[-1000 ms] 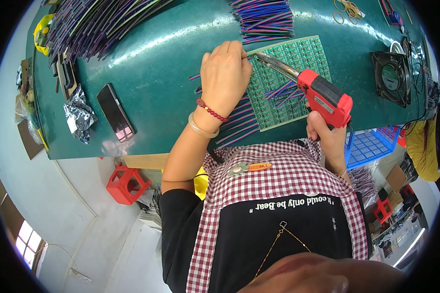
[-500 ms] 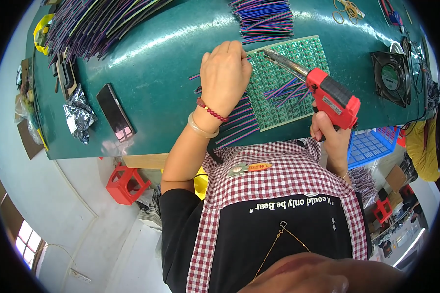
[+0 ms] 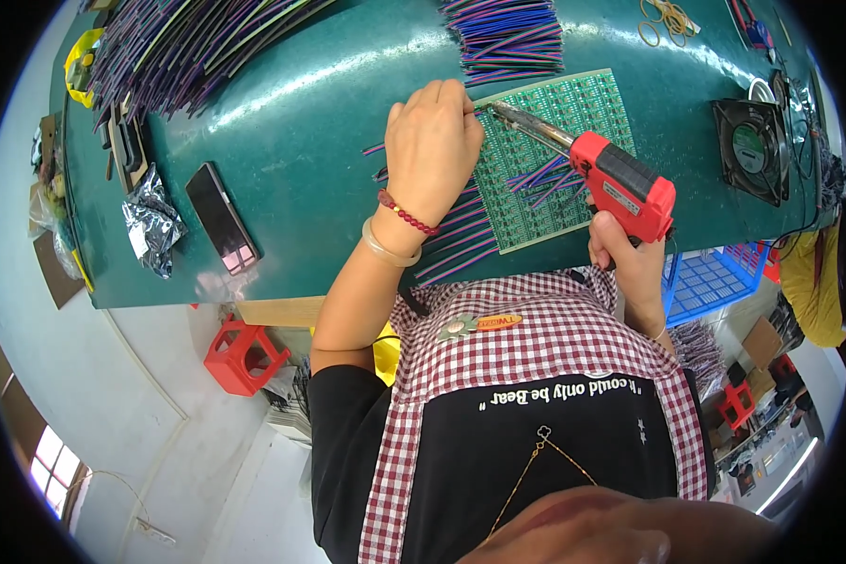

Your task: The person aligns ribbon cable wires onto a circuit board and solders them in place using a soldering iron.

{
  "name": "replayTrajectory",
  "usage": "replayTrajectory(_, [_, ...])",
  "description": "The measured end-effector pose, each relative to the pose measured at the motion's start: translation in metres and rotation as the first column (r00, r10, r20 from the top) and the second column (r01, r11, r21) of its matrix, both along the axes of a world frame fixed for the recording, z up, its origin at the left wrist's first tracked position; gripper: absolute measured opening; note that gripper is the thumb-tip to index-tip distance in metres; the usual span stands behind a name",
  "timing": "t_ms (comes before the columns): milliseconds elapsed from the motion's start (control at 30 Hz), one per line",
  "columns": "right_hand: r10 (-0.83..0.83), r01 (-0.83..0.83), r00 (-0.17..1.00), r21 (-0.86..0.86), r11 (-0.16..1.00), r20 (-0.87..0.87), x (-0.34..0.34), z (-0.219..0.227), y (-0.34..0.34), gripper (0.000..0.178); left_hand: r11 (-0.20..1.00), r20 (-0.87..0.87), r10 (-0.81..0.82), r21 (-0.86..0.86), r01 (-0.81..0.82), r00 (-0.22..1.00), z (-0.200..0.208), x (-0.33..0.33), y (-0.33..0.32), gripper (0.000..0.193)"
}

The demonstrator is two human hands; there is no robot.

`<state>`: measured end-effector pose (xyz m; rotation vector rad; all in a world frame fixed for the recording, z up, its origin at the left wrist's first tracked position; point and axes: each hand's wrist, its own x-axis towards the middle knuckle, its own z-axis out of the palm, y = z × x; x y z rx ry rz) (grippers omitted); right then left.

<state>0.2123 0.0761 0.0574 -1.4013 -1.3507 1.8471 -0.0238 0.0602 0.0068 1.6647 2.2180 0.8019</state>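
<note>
Left hand curled over far-left corner of green rectangular circuit-board panel — fingertips hidden, cannot tell what they hold. Right hand closed around red-and-black plastic soldering gun, metal tip by left fingers. Thin multicoloured wires lie across panel. Dense blue-purple wire bundle just beyond panel's far edge. Square black fan well right; dark flat phone, crumpled silver foil left. Green tabletop spans phone to left forearm, panel to fan — near edge close below panel.
</note>
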Motion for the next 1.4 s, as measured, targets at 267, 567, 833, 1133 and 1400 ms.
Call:
replayTrajectory(267, [-0.085, 0.085, 0.996, 0.004, 0.996, -0.011, 0.007, 0.007, 0.000, 0.017, 1.000, -0.012, -0.001, -0.008, 0.001, 1.000, 0.002, 0.000, 0.000, 0.007])
replayTrajectory(567, [-0.099, 0.102, 0.994, 0.061, 0.993, -0.053, 0.018, 0.010, 0.004, 0.024, 0.998, -0.032, -0.020, 0.054, 0.022, 0.999, -0.006, 0.000, 0.000, 0.007])
replayTrajectory(833, [-0.129, 0.136, 0.988, 0.081, 0.987, -0.088, 0.029, 0.010, 0.001, 0.028, 1.000, -0.068, -0.016, -0.010, 0.015, 0.998, 0.000, -0.001, -0.001, 0.006])
replayTrajectory(1133, [-0.228, 0.264, 0.948, 0.146, 0.953, -0.222, 0.054, 0.014, 0.007, 0.038, 1.000, -0.218, -0.017, -0.006, 0.016, 0.976, 0.023, -0.003, -0.013, 0.008])
replayTrajectory(1400, [-0.263, 0.467, 0.815, 0.318, 0.825, -0.516, 0.134, 0.022, 0.055, 0.044, 0.974, -0.052, -0.222, -0.054, 0.219, 0.974, 0.034, 0.046, -0.003, 0.013])
